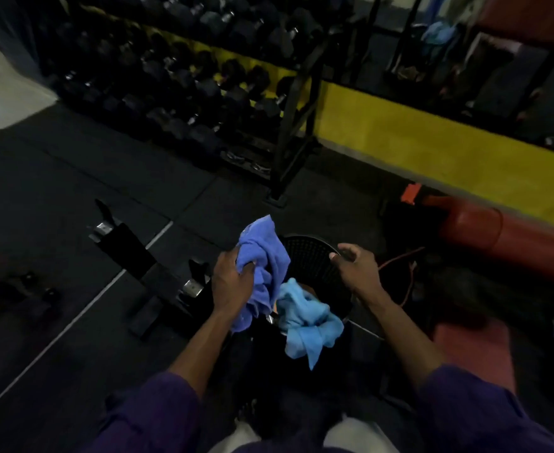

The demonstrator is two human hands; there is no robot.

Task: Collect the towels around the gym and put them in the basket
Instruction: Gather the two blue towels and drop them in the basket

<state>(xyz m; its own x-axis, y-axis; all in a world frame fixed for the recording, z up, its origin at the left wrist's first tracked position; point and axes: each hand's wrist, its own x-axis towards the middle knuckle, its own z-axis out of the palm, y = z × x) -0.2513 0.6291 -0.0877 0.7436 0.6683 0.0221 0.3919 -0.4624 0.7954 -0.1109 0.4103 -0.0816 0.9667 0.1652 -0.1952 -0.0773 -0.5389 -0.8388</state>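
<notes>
My left hand (231, 282) grips a crumpled violet-blue towel (261, 253) just above the left side of a black perforated basket (311, 256). A light blue towel (308, 318) hangs over the basket's near rim, partly inside it. My right hand (355, 264) holds the basket's right rim with curled fingers. Another blue towel (437, 35) hangs on equipment at the far upper right.
A tall dumbbell rack (184, 76) stands ahead on the left, its black foot (279, 194) close to the basket. A bench base (145, 266) lies left of my hand. Red padded rolls (497, 233) and an orange cord (406, 276) lie right, below a yellow wall band (432, 148).
</notes>
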